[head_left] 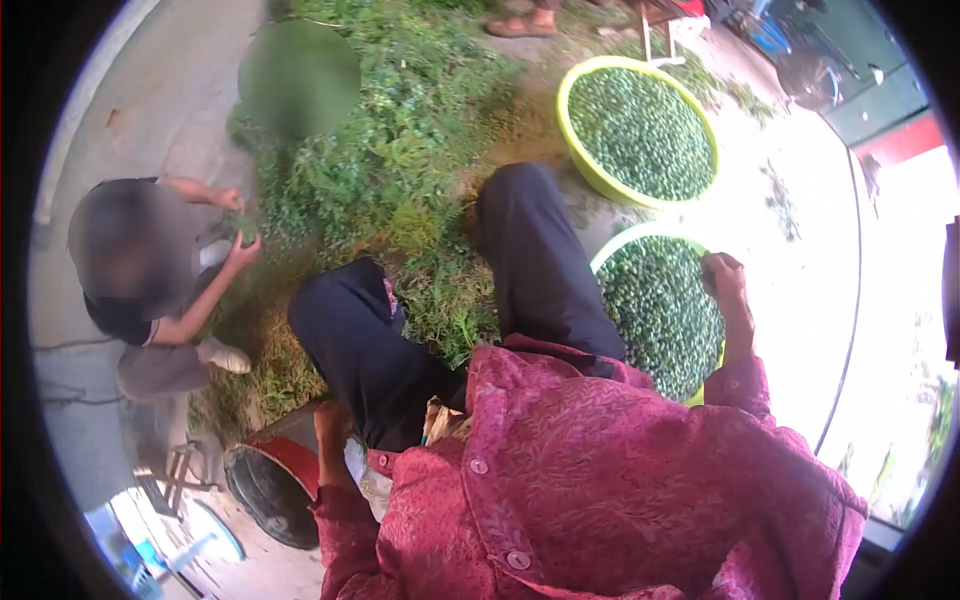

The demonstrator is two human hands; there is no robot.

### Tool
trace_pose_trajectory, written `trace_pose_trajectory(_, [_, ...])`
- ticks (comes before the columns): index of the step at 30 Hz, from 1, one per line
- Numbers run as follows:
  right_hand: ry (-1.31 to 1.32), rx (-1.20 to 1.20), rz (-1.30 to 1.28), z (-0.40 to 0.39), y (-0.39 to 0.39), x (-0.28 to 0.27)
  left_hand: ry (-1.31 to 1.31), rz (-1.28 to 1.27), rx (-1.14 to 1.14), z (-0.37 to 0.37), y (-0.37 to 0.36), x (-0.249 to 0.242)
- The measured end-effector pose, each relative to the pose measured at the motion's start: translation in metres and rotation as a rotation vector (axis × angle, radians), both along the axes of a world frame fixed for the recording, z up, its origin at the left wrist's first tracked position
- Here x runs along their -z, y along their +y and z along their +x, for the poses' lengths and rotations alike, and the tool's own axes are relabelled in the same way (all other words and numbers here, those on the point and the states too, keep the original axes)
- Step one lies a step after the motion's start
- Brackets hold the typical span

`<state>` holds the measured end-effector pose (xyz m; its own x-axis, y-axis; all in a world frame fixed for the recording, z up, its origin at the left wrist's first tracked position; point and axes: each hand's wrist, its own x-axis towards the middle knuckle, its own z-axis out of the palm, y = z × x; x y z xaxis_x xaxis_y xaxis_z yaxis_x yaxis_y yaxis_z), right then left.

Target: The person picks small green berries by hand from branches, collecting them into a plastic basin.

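Observation:
My right hand (724, 272) hovers at the right rim of the nearer yellow-green basin (640, 232), its fingers curled inward; I cannot tell what is in them. Small round green fruits (660, 310) fill this basin, which stands beside my right leg. My left hand (333, 428) is low beside my left thigh, close to a red bucket (285, 455) with a dark inside. Its fingers are mostly hidden by the thigh. Between and beyond my knees lies a heap of cut leafy green stems (400, 170).
A second yellow-green basin (640, 130) full of the same fruits stands farther ahead. At the left another person (150, 250) squats, both hands on a green sprig. A brown shoe (525, 24) shows at the far edge, by a small stool (655, 30). A wooden folding stool (178, 480) is behind the bucket.

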<state>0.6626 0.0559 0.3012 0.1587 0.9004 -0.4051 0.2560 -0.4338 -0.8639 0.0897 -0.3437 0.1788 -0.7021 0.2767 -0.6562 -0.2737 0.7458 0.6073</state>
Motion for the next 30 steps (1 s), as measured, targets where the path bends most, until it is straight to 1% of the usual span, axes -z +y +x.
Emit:
trace_pose_trajectory(1, [-0.215, 0.007, -0.052, 0.003, -0.006, 0.006, 0.090, -0.162, 0.216, -0.002, 0.014, -0.011])
trace_pose_trajectory(2, [-0.217, 0.010, -0.068, 0.009, -0.009, 0.015, 0.087, -0.176, 0.221, -0.017, 0.012, 0.007])
trace_pose_trajectory(3, [-0.424, -0.152, -0.167, 0.018, -0.009, 0.027, 0.014, -0.168, 0.201, -0.045, 0.005, 0.032])
trace_pose_trajectory(4, [-0.620, -0.325, -0.259, 0.027, -0.010, 0.043, -0.050, -0.157, 0.174, -0.064, -0.004, 0.044])
trace_pose_trajectory(5, [-0.935, -0.549, -0.112, 0.036, -0.014, 0.055, -0.040, -0.173, 0.161, -0.067, 0.002, 0.031])
trace_pose_trajectory(6, [-0.923, -0.567, -0.116, 0.026, -0.010, 0.058, 0.446, -0.121, 0.542, -0.064, 0.024, 0.010])
trace_pose_trajectory(7, [-0.980, -0.578, -0.107, 0.015, -0.005, 0.051, 0.927, -0.061, 0.924, -0.066, 0.043, -0.001])
trace_pose_trajectory(8, [-1.039, -0.587, -0.097, 0.004, 0.002, 0.042, 0.924, -0.079, 0.920, -0.077, 0.055, 0.002])
trace_pose_trajectory(9, [-0.945, -0.601, -0.060, -0.014, 0.015, 0.033, 0.832, -0.003, 0.875, -0.089, 0.066, 0.012])
trace_pose_trajectory(10, [-0.949, -0.689, 0.052, -0.026, 0.033, 0.036, 0.739, 0.073, 0.829, -0.103, 0.077, 0.026])
trace_pose_trajectory(12, [-0.862, -0.752, 0.077, -0.075, 0.069, 0.029, 0.549, 0.223, 0.729, -0.128, 0.099, 0.053])
trace_pose_trajectory(13, [-0.818, -0.765, 0.140, -0.106, 0.083, 0.024, 0.452, 0.295, 0.676, -0.138, 0.111, 0.062])
trace_pose_trajectory(14, [-0.773, -0.775, 0.202, -0.138, 0.097, 0.021, 0.441, 0.283, 0.676, -0.138, 0.127, 0.059])
trace_pose_trajectory(16, [-0.444, -0.847, 0.055, -0.197, 0.132, 0.030, 0.235, 0.249, 0.251, -0.117, 0.176, 0.029])
trace_pose_trajectory(17, [-0.277, -0.867, -0.041, -0.227, 0.144, 0.037, 0.227, 0.236, 0.252, -0.107, 0.207, 0.006])
trace_pose_trajectory(18, [-0.109, -0.880, -0.137, -0.256, 0.153, 0.046, 0.142, 0.079, 0.331, -0.098, 0.240, -0.021])
trace_pose_trajectory(19, [0.027, -0.900, -0.220, -0.285, 0.159, 0.053, 0.055, -0.077, 0.408, -0.091, 0.268, -0.035])
trace_pose_trajectory(20, [0.163, -0.915, -0.303, -0.311, 0.164, 0.061, 0.044, -0.089, 0.407, -0.087, 0.290, -0.036])
trace_pose_trajectory(21, [0.161, -0.916, -0.320, -0.333, 0.168, 0.076, 0.128, -0.117, 0.588, -0.084, 0.309, -0.033])
trace_pose_trajectory(22, [0.260, -0.943, -0.307, -0.353, 0.170, 0.093, 0.211, -0.143, 0.768, -0.084, 0.324, -0.024])
trace_pose_trajectory(23, [0.358, -0.968, -0.293, -0.369, 0.172, 0.111, 0.198, -0.152, 0.765, -0.085, 0.334, -0.004])
trace_pose_trajectory(24, [0.357, -0.969, -0.308, -0.383, 0.172, 0.128, 0.237, -0.056, 0.873, -0.086, 0.341, 0.021])
trace_pose_trajectory(25, [0.448, -0.903, -0.467, -0.396, 0.173, 0.146, 0.278, 0.043, 0.979, -0.086, 0.352, 0.037])
trace_pose_trajectory(26, [0.537, -0.831, -0.622, -0.409, 0.176, 0.161, 0.270, 0.037, 0.976, -0.087, 0.362, 0.052])
trace_pose_trajectory(27, [0.537, -0.830, -0.634, -0.421, 0.177, 0.174, 0.293, 0.027, 1.093, -0.085, 0.373, 0.064])
trace_pose_trajectory(28, [0.444, -0.896, -0.597, -0.432, 0.177, 0.186, 0.313, 0.017, 1.213, -0.083, 0.383, 0.072])
trace_pose_trajectory(29, [0.352, -0.961, -0.557, -0.442, 0.177, 0.198, 0.316, 0.011, 1.273, -0.083, 0.392, 0.077])
trace_pose_trajectory(30, [0.259, -1.023, -0.517, -0.451, 0.175, 0.209, 0.302, 0.005, 1.276, -0.083, 0.397, 0.090])
